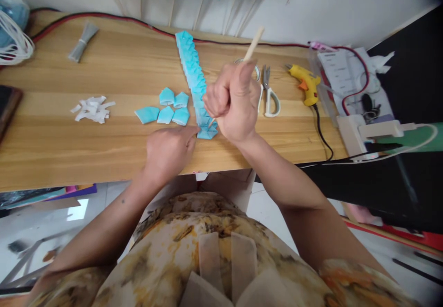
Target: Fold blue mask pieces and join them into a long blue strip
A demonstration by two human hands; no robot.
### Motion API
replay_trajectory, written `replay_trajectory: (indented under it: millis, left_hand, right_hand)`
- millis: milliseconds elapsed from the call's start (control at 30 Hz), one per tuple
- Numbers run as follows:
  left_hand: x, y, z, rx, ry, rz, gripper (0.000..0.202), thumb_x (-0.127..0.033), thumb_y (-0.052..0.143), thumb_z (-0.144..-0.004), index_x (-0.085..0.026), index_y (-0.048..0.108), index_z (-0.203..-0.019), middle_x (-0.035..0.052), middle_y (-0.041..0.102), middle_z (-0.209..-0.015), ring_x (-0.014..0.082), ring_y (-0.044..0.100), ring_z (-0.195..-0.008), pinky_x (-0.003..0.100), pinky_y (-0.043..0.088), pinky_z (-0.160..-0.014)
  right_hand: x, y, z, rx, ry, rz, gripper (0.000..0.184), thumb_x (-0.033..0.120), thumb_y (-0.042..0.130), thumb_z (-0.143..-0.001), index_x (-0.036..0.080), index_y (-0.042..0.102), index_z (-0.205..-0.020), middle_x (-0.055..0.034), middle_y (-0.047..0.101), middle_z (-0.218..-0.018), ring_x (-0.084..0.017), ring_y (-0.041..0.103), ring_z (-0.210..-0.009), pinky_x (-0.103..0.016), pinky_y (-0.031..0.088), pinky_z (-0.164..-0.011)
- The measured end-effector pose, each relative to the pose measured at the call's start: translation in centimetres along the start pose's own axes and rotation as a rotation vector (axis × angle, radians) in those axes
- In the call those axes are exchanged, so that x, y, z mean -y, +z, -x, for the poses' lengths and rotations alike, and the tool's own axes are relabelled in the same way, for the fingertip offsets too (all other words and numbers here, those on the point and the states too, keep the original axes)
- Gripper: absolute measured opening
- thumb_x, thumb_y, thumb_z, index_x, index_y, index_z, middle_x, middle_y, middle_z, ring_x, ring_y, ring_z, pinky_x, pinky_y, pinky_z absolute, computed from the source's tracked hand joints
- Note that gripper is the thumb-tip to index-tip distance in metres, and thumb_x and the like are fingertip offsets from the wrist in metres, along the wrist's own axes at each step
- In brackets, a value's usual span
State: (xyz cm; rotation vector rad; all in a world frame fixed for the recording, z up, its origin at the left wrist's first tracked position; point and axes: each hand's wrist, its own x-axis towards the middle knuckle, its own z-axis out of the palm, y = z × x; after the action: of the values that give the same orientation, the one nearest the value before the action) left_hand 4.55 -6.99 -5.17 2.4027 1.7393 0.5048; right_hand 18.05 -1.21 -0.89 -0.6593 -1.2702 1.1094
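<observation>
Head view. Your right grip (235, 97): fist closed round one pale wooden stick (255, 41), its upper end rising beyond the thumb; a thin tip shows under the fist, at the near end of the strip. Your left grip (169, 152): fingers curled, forefinger extended onto that same near end; whether it pinches, you cannot tell from here.

One long, pleated light-blue strip (194, 71), lying on the wood-grained surface (51, 145), running away from you between both grips, partly behind the right one.

Five folded light-blue pieces (165, 114), just beyond the left grip. One heap of white slips (92, 109), farther left of it. One grey bundle of thin strands (83, 43), beyond the heap.

One pair of white-handled metal scissors (272, 104), just right of your right grip. One yellow glue gun with orange trigger (308, 81), farther right.
</observation>
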Motion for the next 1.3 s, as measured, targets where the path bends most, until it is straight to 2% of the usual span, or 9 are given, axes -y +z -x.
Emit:
replay_trajectory:
  millis: [133,300,400,500,667,800,1000,1100,1300]
  left_hand:
    - [0.4,0.1,0.2,-0.06,0.012,0.043,0.042,-0.017,0.047,-0.09,-0.029,0.083,-0.109,0.0037,0.082,-0.093,0.0228,0.075,-0.076,0.03,0.049,-0.061]
    - [0.8,0.4,0.6,-0.14,0.076,0.082,0.042,-0.018,0.044,-0.091,-0.028,0.084,-0.103,0.0019,0.082,-0.09,0.0216,0.076,-0.077,0.029,0.049,-0.06]
    - [0.8,0.4,0.5,-0.132,0.102,0.053,0.043,-0.017,0.043,-0.091,-0.027,0.084,-0.098,0.0027,0.082,-0.089,0.0229,0.075,-0.074,0.03,0.046,-0.057]
    - [0.6,0.4,0.4,-0.114,0.094,0.038,0.043,-0.017,0.042,-0.091,-0.027,0.084,-0.093,0.0035,0.082,-0.088,0.0234,0.075,-0.073,0.031,0.045,-0.056]
    - [0.6,0.3,0.3,-0.093,0.085,0.038,0.042,-0.017,0.043,-0.091,-0.027,0.083,-0.095,0.0038,0.082,-0.087,0.0228,0.075,-0.074,0.03,0.045,-0.057]
    - [0.5,0.2,0.3,-0.084,0.082,0.015,0.042,-0.017,0.042,-0.091,-0.028,0.083,-0.094,0.0028,0.081,-0.085,0.0211,0.075,-0.073,0.029,0.045,-0.057]
    - [0.5,0.2,0.4,-0.06,0.065,0.042,0.04,-0.017,0.044,-0.091,-0.027,0.083,-0.094,0.0037,0.081,-0.087,0.0222,0.075,-0.076,0.029,0.048,-0.06]
    - [0.5,0.2,0.3,-0.048,0.06,0.043,0.039,-0.017,0.045,-0.091,-0.027,0.083,-0.094,0.0037,0.081,-0.087,0.0221,0.075,-0.077,0.029,0.049,-0.061]
    - [0.5,0.1,0.3,-0.054,0.063,0.055,0.04,-0.018,0.044,-0.092,-0.026,0.083,-0.095,0.0043,0.082,-0.089,0.0239,0.076,-0.079,0.031,0.05,-0.061]
  right_hand:
    - [-1.1,-0.6,0.5,0.023,-0.035,-0.095,0.067,0.079,0.032,-0.096,0.025,0.039,-0.056,0.0029,0.031,-0.054,-0.013,0.028,-0.043,-0.03,0.028,-0.043]
    - [-1.1,-0.3,0.4,-0.004,-0.047,-0.11,0.068,0.079,0.032,-0.096,0.025,0.036,-0.055,0.0021,0.031,-0.055,-0.014,0.027,-0.044,-0.032,0.026,-0.044]
    - [-0.1,0.0,0.2,-0.034,0.009,-0.013,0.07,0.084,0.031,-0.092,0.027,0.033,-0.053,0.0025,0.027,-0.051,-0.015,0.025,-0.044,-0.034,0.027,-0.043]
    - [1.2,0.1,0.2,-0.036,-0.003,-0.025,0.068,0.08,0.038,-0.094,0.026,0.033,-0.053,0.004,0.026,-0.051,-0.013,0.022,-0.043,-0.033,0.025,-0.043]
    - [1.4,0.2,0.4,0.059,-0.032,-0.097,0.066,0.071,0.043,-0.099,0.024,0.037,-0.053,0.006,0.023,-0.05,-0.011,0.023,-0.042,-0.031,0.023,-0.045]
    - [1.3,0.3,0.5,0.012,-0.043,-0.139,0.069,0.077,0.043,-0.095,0.024,0.033,-0.05,0.0052,0.019,-0.048,-0.012,0.021,-0.041,-0.031,0.017,-0.043]
    - [3.9,-0.8,0.5,0.007,0.078,-0.005,0.072,0.088,0.032,-0.088,0.025,0.024,-0.054,0.0044,0.016,-0.048,-0.013,0.014,-0.041,-0.033,0.021,-0.042]
    - [3.8,-1.2,0.8,-0.023,0.07,0.013,0.073,0.092,0.031,-0.084,0.025,0.024,-0.055,0.0045,0.015,-0.048,-0.013,0.014,-0.041,-0.034,0.021,-0.041]
    - [2.7,-1.1,1.1,-0.092,0.038,-0.062,0.071,0.088,0.034,-0.088,0.025,0.027,-0.056,0.0048,0.014,-0.048,-0.014,0.012,-0.041,-0.034,0.017,-0.043]
